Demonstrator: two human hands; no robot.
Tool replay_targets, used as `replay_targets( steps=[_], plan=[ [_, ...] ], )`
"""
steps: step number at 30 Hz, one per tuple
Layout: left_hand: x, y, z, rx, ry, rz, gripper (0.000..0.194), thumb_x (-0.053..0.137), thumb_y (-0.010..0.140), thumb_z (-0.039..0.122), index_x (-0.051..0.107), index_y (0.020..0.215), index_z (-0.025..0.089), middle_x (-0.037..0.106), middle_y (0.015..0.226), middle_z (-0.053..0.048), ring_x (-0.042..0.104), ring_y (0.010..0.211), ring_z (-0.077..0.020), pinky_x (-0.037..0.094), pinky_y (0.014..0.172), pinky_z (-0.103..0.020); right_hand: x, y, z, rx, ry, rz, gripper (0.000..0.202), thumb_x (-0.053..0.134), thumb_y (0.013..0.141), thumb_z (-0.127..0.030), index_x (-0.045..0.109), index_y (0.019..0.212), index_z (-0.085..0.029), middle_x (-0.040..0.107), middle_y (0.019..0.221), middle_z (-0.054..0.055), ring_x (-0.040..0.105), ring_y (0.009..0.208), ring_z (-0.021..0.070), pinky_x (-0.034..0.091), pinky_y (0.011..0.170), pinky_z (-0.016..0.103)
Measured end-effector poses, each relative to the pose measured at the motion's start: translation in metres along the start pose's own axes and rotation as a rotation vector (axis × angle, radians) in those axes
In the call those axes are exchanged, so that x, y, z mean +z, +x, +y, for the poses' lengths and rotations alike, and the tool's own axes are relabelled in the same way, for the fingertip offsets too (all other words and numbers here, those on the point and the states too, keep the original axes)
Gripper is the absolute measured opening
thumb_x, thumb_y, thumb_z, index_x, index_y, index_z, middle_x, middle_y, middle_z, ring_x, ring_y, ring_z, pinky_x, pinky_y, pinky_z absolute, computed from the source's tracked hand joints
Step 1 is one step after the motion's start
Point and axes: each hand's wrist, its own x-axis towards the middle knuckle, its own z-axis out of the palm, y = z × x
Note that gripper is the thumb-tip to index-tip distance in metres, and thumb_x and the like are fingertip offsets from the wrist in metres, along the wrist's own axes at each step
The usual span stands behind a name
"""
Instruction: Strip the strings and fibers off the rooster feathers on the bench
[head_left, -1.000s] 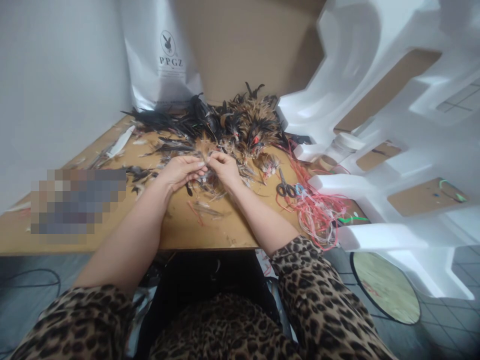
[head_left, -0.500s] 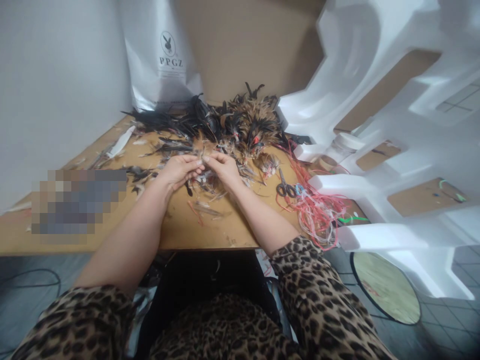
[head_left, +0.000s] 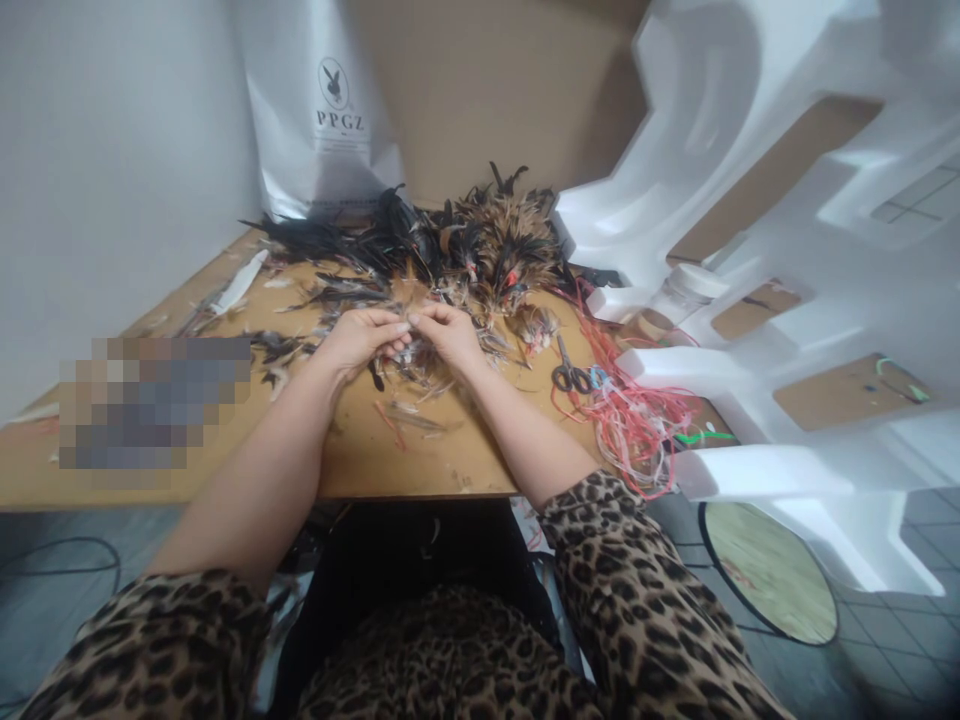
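Observation:
My left hand and my right hand meet over the table, thumbs and fingertips pinched close together. Between them they grip brown feathers, whose tips fan out beyond the fingers; the lower ends are hidden in the pinch. Loose feathers lie scattered under and in front of the hands. Just behind is a heap of long black feathers, and to its right a thick tan and black feather bunch. A small feather bundle rests to the right of my right hand.
Black-handled scissors lie on the wooden table beside tangled pink and white string. White foam packing stands along the right. A white bag is at the back; a white feather and a pixelated area lie left.
My fingertips have shifted slightly, with the right thumb now closer against the left fingertips. Both hands stay in the same place over the feathers.

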Motion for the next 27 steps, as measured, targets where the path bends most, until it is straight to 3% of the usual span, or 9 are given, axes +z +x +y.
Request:
replay_targets(
  steps=[6,12,18,21,24,27],
  plan=[
    [-0.005,0.003,0.001,0.029,-0.111,0.1,0.017,0.076,0.061,0.024,0.067,0.067,0.01,0.065,0.063,-0.004,0.054,0.048,-0.0045,0.042,0.047,-0.014,-0.028,0.009,-0.004,-0.014,-0.291,-0.13,0.017,0.064,0.066,-0.031,0.065,0.069,-0.014,0.059,0.059,-0.002,0.047,0.054,0.0071,0.038,0.058,0.021],
    [-0.007,0.003,0.001,0.02,-0.117,0.104,0.019,0.075,0.061,0.025,0.068,0.068,0.01,0.065,0.064,-0.004,0.054,0.048,-0.0044,0.041,0.045,-0.013,-0.053,0.012,-0.006,-0.07,-0.676,-0.296,0.011,0.059,0.069,-0.02,0.067,0.071,-0.014,0.062,0.065,-0.001,0.052,0.06,0.0093,0.038,0.061,0.022],
    [-0.006,0.003,0.0,0.008,-0.1,0.118,0.02,0.076,0.059,0.025,0.067,0.068,0.01,0.066,0.064,-0.005,0.054,0.047,-0.0048,0.04,0.044,-0.014,-0.032,0.0,-0.008,-0.285,-1.0,-0.286,0.02,0.064,0.071,-0.031,0.07,0.086,-0.018,0.063,0.085,0.004,0.055,0.081,0.0163,0.041,0.076,0.029],
    [-0.007,0.004,-0.002,0.009,-0.088,0.11,0.021,0.077,0.059,0.026,0.067,0.068,0.01,0.065,0.062,-0.004,0.053,0.046,-0.0047,0.039,0.043,-0.014,-0.018,-0.005,-0.006,-0.295,-1.186,-0.283,0.015,0.063,0.072,-0.027,0.07,0.082,-0.02,0.062,0.09,0.007,0.054,0.091,0.021,0.039,0.082,0.034],
    [-0.008,0.005,-0.004,0.01,-0.09,0.107,0.021,0.077,0.059,0.027,0.066,0.067,0.01,0.064,0.059,-0.004,0.052,0.045,-0.0045,0.039,0.042,-0.013,-0.017,-0.002,-0.004,-0.221,-1.042,-0.211,0.012,0.059,0.073,-0.024,0.067,0.07,-0.017,0.063,0.078,0.006,0.055,0.079,0.0176,0.041,0.076,0.031],
    [-0.01,0.006,-0.005,0.01,-0.108,0.118,0.022,0.077,0.058,0.027,0.066,0.067,0.011,0.066,0.063,-0.004,0.054,0.046,-0.0043,0.04,0.042,-0.013,-0.027,0.006,-0.004,-0.045,-0.531,-0.091,0.015,0.061,0.071,-0.03,0.065,0.069,-0.015,0.061,0.066,0.001,0.052,0.06,0.0108,0.041,0.062,0.025]
  ],
)
